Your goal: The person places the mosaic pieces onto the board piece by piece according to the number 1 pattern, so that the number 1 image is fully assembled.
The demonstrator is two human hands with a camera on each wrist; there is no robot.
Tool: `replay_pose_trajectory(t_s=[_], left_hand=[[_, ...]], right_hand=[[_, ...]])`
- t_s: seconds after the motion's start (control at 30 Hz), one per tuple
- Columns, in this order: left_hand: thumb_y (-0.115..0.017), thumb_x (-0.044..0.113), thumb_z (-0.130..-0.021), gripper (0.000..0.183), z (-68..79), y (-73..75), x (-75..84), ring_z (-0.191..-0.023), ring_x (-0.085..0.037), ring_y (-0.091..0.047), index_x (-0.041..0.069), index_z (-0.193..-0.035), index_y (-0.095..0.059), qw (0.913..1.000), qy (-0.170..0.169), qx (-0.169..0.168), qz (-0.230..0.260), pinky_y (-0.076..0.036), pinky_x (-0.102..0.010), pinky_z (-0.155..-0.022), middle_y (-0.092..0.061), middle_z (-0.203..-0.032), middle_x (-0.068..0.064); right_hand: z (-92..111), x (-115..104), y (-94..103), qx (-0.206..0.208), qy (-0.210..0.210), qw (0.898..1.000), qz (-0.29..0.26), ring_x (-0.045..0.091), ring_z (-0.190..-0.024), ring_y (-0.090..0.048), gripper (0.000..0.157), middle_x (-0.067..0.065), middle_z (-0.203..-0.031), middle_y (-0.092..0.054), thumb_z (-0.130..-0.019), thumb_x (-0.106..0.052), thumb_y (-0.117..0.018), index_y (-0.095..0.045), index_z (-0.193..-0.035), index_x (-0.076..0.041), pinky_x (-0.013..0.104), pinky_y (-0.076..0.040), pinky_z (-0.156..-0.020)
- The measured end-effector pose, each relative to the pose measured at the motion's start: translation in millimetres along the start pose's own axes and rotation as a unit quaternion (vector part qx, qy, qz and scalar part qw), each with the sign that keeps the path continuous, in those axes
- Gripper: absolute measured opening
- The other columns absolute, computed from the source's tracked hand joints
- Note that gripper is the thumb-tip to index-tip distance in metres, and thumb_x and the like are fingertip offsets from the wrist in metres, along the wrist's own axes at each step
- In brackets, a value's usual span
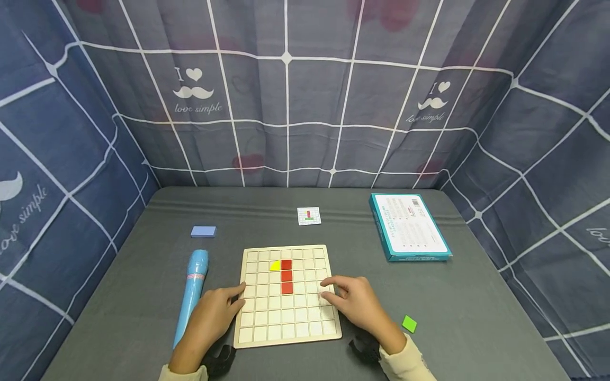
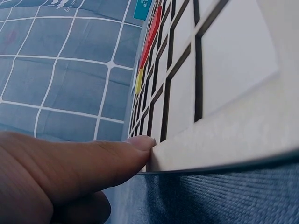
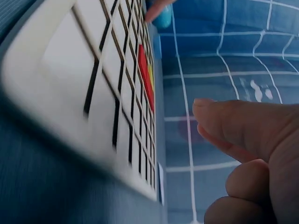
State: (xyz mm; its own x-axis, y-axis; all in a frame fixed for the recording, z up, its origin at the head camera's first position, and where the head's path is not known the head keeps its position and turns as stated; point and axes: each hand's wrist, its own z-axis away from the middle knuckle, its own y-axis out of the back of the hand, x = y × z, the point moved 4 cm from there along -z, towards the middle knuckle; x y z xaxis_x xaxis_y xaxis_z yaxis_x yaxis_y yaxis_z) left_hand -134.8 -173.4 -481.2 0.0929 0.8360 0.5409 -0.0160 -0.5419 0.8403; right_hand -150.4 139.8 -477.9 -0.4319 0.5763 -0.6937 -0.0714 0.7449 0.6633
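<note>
A square wooden grid board (image 1: 267, 341) lies on the grey table. Three red squares (image 1: 286, 276) form a column in its upper middle, with a yellow piece (image 1: 275, 265) having one rounded corner beside the top one. My left hand (image 1: 214, 315) touches the board's left edge with its fingertips; the left wrist view shows an extended finger (image 2: 107, 158) on the rim. Over the right edge, my right hand (image 1: 357, 304) holds nothing, its thumb and index finger apart. In the right wrist view, those fingers (image 3: 243, 121) are clear of the board's surface.
Left of the board are a light blue cylindrical case (image 1: 193, 286) and a small blue block (image 1: 203, 232). A pattern card (image 1: 309, 216) lies behind the board. A teal-edged box (image 1: 412, 227) sits at the back right. Near my right wrist is a green square (image 1: 409, 324).
</note>
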Motion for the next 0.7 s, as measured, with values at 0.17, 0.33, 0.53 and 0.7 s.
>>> replay_pose_trajectory(t_s=[0.17, 0.33, 0.53, 0.7], left_hand=[[-0.078, 0.012, -0.09, 0.039, 0.0, -0.2, 0.2, -0.068, -0.016, -0.053, 0.008, -0.128, -0.073, 1.0, -0.007, -0.001, 0.0, -0.043, -0.037, -0.057, -0.076, -0.097, -0.018], [-0.078, 0.013, -0.091, 0.039, 0.0, -0.4, -0.6, -0.063, -0.015, -0.05, 0.008, -0.129, -0.073, 1.0, 0.0, -0.004, 0.006, -0.039, -0.034, -0.053, -0.065, -0.067, -0.007], [-0.078, 0.013, -0.09, 0.039, 0.3, 0.6, -0.2, -0.065, -0.016, -0.052, 0.008, -0.128, -0.073, 1.0, -0.002, 0.0, 0.002, -0.04, -0.034, -0.054, -0.075, -0.088, -0.017], [-0.079, 0.012, -0.089, 0.039, 0.7, 0.2, 0.3, -0.066, -0.016, -0.052, 0.007, -0.127, -0.073, 1.0, -0.001, 0.001, 0.005, -0.041, -0.035, -0.055, -0.075, -0.098, -0.019]], right_hand=[[21.2, 12.8, 23.6, 0.015, -0.017, 1.0, 0.016, -0.007, -0.045, -0.017, 0.016, -0.018, -0.053, -0.026, -0.089, -0.021, -0.081, -0.079, -0.105, -0.017, 0.019, -0.025, -0.042], [45.8, 29.6, 40.6, 0.031, -0.049, 0.997, 0.046, -0.004, -0.047, -0.017, 0.016, -0.02, -0.053, -0.025, -0.086, -0.017, -0.084, -0.08, -0.101, -0.018, 0.018, -0.024, -0.044], [67.8, 43.3, 49.3, 0.026, -0.11, 0.992, 0.054, -0.001, -0.046, -0.019, 0.016, -0.017, -0.051, -0.029, -0.084, -0.018, -0.085, -0.079, -0.098, -0.023, 0.019, -0.025, -0.046], [78.7, 45.9, 48.2, 0.018, -0.137, 0.989, 0.052, -0.001, -0.048, -0.022, 0.017, -0.016, -0.053, -0.032, -0.083, -0.024, -0.086, -0.078, -0.098, -0.028, 0.019, -0.026, -0.047]])
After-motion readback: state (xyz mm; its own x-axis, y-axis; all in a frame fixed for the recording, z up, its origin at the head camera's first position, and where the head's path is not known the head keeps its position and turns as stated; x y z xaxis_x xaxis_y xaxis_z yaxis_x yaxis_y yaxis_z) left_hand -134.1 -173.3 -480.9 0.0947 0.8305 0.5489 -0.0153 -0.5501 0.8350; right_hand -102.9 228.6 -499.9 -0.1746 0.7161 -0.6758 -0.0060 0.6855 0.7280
